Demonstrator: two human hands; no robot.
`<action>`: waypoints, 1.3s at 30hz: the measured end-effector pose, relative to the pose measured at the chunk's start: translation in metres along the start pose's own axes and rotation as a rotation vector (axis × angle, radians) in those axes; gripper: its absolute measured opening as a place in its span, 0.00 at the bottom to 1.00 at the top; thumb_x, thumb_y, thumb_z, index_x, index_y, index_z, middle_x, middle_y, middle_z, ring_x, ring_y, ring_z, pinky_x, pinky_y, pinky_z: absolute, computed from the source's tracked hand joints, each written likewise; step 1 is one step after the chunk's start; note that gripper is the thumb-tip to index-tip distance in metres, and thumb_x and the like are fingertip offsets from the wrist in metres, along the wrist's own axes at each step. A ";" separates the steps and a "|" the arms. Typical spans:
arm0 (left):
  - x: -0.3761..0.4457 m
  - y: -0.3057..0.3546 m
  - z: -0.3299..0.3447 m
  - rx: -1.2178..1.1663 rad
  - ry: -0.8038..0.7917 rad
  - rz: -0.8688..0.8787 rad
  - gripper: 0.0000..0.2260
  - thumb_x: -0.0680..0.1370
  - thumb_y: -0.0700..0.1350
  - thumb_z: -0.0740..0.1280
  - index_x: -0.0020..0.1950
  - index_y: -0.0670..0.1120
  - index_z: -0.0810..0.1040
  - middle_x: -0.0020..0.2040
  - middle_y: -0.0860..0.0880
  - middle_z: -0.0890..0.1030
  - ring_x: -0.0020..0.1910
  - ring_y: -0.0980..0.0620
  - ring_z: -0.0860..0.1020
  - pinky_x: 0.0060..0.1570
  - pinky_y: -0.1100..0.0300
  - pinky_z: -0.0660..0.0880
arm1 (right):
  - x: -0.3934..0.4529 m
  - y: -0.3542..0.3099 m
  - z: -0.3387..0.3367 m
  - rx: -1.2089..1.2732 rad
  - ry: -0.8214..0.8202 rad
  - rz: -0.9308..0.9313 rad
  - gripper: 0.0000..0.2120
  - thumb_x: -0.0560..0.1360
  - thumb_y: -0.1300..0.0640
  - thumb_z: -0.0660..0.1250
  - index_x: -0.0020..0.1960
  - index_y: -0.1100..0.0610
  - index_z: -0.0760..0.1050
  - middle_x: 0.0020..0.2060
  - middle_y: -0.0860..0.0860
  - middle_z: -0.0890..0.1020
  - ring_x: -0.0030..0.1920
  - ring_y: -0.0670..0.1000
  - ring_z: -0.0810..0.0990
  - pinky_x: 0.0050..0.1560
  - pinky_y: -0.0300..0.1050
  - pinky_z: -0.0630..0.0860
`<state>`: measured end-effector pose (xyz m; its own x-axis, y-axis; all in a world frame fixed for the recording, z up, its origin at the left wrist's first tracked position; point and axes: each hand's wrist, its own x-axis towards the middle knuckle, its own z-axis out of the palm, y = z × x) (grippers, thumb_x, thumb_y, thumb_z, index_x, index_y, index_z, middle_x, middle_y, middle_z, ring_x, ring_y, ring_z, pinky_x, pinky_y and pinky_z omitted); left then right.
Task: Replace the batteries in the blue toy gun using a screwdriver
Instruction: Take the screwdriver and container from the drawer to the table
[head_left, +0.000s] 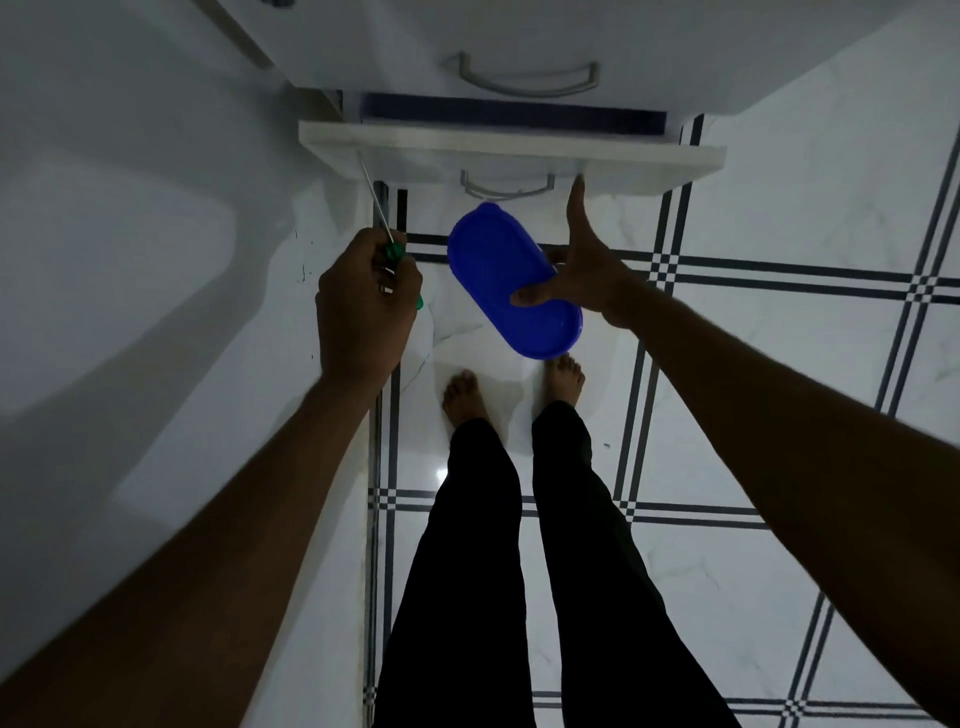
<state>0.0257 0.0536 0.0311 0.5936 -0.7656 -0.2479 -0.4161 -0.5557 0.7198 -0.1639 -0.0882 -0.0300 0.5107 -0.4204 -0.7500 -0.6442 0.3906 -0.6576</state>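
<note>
one green-handled screwdriver with a thin metal shaft (387, 234), one blue oval plastic box (506, 280), two white drawers with curved grey metal handles, two bare hands, two bare feet on the white marble-look floor tiles with dark grid lines (779, 364). the blue toy gun is nowhere in view. the left hand (363, 306) is raised with its back to the camera, fingers curled tight around the screwdriver handle, the shaft slanting up and left toward the lower drawer, pulled partly open (509, 156). the right hand (587, 265) pinches the blue box, thumb across its top face, other fingers beneath, while its straight forefinger points up and touches the lower drawer's front edge. the upper drawer (524, 57) is closed.
</note>
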 end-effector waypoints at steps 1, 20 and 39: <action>0.002 0.001 0.001 -0.001 -0.001 0.003 0.11 0.79 0.44 0.65 0.58 0.42 0.78 0.47 0.52 0.80 0.44 0.55 0.80 0.46 0.60 0.81 | 0.004 -0.003 -0.005 -0.004 0.011 0.001 0.72 0.62 0.62 0.82 0.73 0.45 0.22 0.64 0.56 0.76 0.56 0.54 0.82 0.51 0.49 0.81; -0.027 0.053 -0.020 0.004 -0.098 0.037 0.13 0.79 0.46 0.65 0.62 0.43 0.78 0.51 0.48 0.83 0.46 0.55 0.81 0.48 0.55 0.82 | -0.079 -0.023 -0.020 0.152 0.161 0.020 0.60 0.65 0.57 0.81 0.79 0.45 0.41 0.62 0.49 0.77 0.57 0.47 0.79 0.54 0.51 0.81; -0.153 0.511 0.070 -0.016 -0.582 0.613 0.13 0.76 0.51 0.70 0.60 0.51 0.81 0.42 0.59 0.81 0.41 0.59 0.81 0.47 0.52 0.81 | -0.571 0.003 -0.245 0.762 1.150 -0.327 0.36 0.66 0.47 0.80 0.71 0.44 0.69 0.55 0.54 0.84 0.54 0.56 0.84 0.52 0.58 0.82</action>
<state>-0.3264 -0.1355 0.3912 -0.1850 -0.9774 -0.1019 -0.5363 0.0136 0.8439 -0.5963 -0.0477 0.4137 -0.4042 -0.8545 -0.3262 0.0596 0.3312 -0.9417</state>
